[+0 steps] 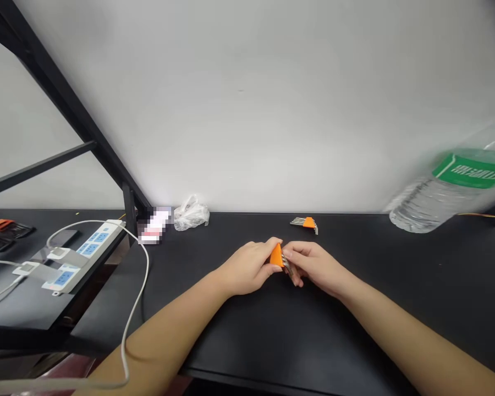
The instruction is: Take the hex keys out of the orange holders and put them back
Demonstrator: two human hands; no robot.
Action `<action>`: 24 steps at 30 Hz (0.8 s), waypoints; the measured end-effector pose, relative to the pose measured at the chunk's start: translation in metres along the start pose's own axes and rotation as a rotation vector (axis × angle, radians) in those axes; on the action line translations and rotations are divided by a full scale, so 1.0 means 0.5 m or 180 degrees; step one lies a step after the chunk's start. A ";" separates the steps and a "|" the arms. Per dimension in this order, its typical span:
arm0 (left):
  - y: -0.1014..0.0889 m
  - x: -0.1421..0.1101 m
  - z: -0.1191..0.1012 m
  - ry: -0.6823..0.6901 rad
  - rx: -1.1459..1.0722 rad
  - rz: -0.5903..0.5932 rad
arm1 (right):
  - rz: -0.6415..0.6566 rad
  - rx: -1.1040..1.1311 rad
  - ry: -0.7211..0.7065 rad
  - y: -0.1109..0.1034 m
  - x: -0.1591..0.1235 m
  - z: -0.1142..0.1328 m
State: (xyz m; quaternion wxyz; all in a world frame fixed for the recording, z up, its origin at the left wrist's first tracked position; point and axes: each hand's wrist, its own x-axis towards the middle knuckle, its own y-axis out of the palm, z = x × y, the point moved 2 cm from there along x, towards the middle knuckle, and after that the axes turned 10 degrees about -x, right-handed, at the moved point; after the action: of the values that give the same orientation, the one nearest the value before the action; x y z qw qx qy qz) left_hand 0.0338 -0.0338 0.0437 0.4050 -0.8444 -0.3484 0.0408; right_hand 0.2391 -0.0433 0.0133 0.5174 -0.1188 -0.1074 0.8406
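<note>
An orange hex key holder (276,256) with metal hex keys (287,265) in it is raised a little above the black table. My left hand (252,265) is closed on the holder, thumb on the near side and fingers on the far side. From the right, my right hand (313,265) pinches at the bent ends of the keys; how many it grips is hidden by the fingers. Farther back, near the wall, lies a second hex key set (308,223), also in an orange holder, with nobody touching it.
A large water bottle (449,187) with a green label stands at the right by the wall. A crumpled clear plastic bag (191,213) lies at the back left. A white power strip (86,253) sits beyond the black metal frame (127,212). A white cable (145,275) crosses my left forearm.
</note>
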 end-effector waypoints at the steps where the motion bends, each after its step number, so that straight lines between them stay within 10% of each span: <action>1: 0.000 0.001 0.005 0.0014 0.0069 -0.0007 | -0.0231 -0.0620 -0.0178 -0.015 -0.001 0.002; 6: -0.007 0.004 0.053 -0.0291 0.0164 -0.0261 | -0.0779 -0.2913 -0.0856 -0.073 -0.008 -0.005; 24: 0.013 0.002 0.096 -0.0670 -0.0398 -0.0707 | -0.0591 -0.4205 -0.0558 -0.047 0.007 -0.029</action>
State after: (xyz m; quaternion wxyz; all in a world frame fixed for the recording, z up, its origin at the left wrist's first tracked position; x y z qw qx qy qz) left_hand 0.0215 -0.0047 0.0073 0.3149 -0.8153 -0.4819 0.0623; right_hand 0.2619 -0.0289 0.0064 0.3956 -0.3320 -0.6505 0.5569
